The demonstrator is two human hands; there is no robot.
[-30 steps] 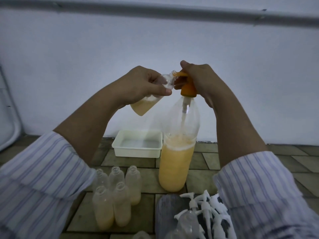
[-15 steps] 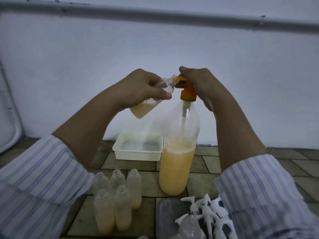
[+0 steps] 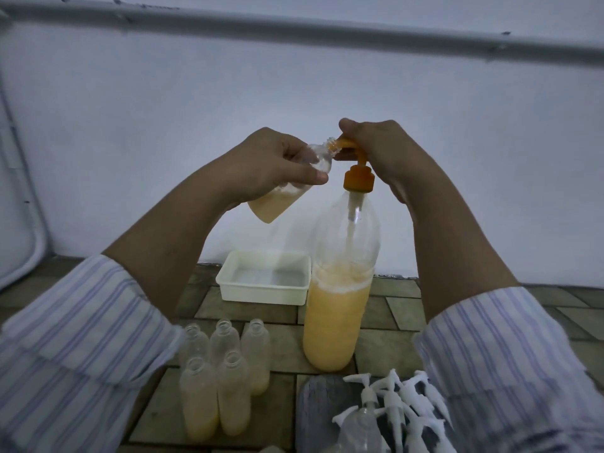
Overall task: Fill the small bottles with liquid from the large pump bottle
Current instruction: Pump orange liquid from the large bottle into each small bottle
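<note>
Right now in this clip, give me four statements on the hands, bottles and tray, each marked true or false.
1. The left hand holds a small clear plastic bottle tilted at the orange pump spout. True.
2. The right hand grips the white rectangular plastic tray. False: it rests on the pump head; the tray sits untouched on the floor.
3. The large clear pump bottle is full to its neck. False: its upper part is empty.
4. Five small uncapped bottles stand on the floor. True.

Tiled floor carries large pump bottle centre, white tray far behind it, five small bottles near-left, white pump tops near-right on grey mat.
</note>
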